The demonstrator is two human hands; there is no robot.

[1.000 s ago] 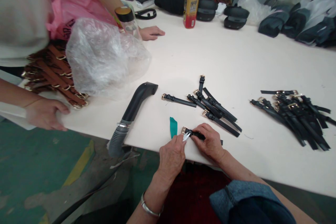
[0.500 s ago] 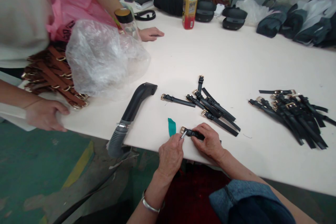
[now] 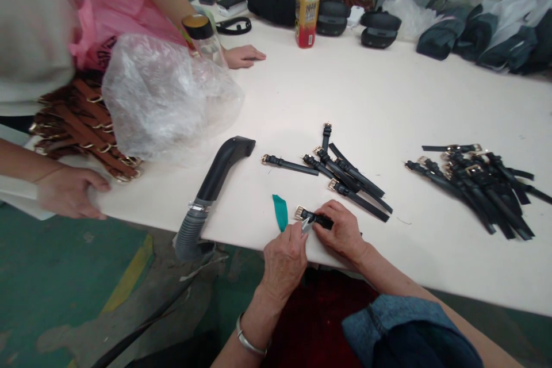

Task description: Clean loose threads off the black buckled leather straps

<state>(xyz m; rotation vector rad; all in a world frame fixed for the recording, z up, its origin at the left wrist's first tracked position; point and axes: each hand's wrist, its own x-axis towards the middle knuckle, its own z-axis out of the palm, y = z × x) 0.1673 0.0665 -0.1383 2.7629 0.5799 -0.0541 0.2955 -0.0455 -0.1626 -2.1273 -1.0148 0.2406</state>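
Note:
My right hand (image 3: 342,233) presses a black strap (image 3: 317,218) with a gold buckle flat on the white table (image 3: 371,98) near its front edge. My left hand (image 3: 285,259) is closed on a small silver tool (image 3: 307,224) whose tip touches the strap just behind the buckle. A green scrap (image 3: 280,212) lies just left of the buckle. Behind my hands is a loose group of black straps (image 3: 345,169). A larger pile of black straps (image 3: 476,181) lies at the right.
A black vacuum nozzle with grey hose (image 3: 213,184) hangs over the front edge. Another person's hands (image 3: 71,192) rest at the left by brown straps (image 3: 81,126), a clear plastic bag (image 3: 166,95) and a pink bag (image 3: 116,14). A drink bottle (image 3: 305,6) and dark bags stand behind.
The tool tip in my left hand shifts slightly along the strap by the buckle. My right hand stays put on the strap. The view drifts a little.

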